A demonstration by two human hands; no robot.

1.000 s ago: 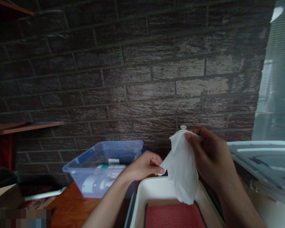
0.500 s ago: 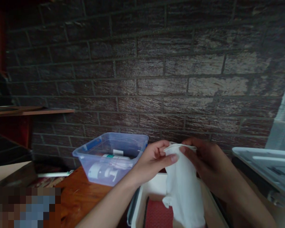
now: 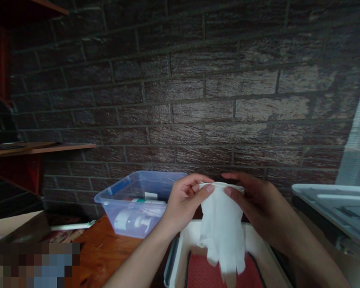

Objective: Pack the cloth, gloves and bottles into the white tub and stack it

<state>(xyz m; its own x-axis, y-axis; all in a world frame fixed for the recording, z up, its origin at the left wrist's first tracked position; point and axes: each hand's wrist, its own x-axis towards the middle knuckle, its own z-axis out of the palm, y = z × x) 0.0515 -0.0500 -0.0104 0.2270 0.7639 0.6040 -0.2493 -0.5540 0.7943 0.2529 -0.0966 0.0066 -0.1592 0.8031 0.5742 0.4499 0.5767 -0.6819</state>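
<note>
A thin white glove (image 3: 223, 224) hangs by its cuff, with its finger ends pointing down. My left hand (image 3: 187, 200) pinches the cuff's left side between thumb and fingers. On the right side of the cuff, my right hand (image 3: 255, 200) grips with the thumb in front, its fingers partly hidden behind. Below the glove stands an open white container (image 3: 184, 244). Inside it lies a red textured item (image 3: 202, 270) with a dark edge, partly covered from view by the glove.
A translucent blue plastic bin (image 3: 108, 200) holding pump bottles stands on the wooden table (image 3: 108, 256) to the left. At right is a grey plastic lid (image 3: 333, 200). A brick wall (image 3: 180, 108) rises behind; a wooden shelf (image 3: 63, 148) juts out at left.
The glove has turned and spread so its finger ends show. Both hands have shifted slightly left, still gripping the cuff, and more of the red item is visible.
</note>
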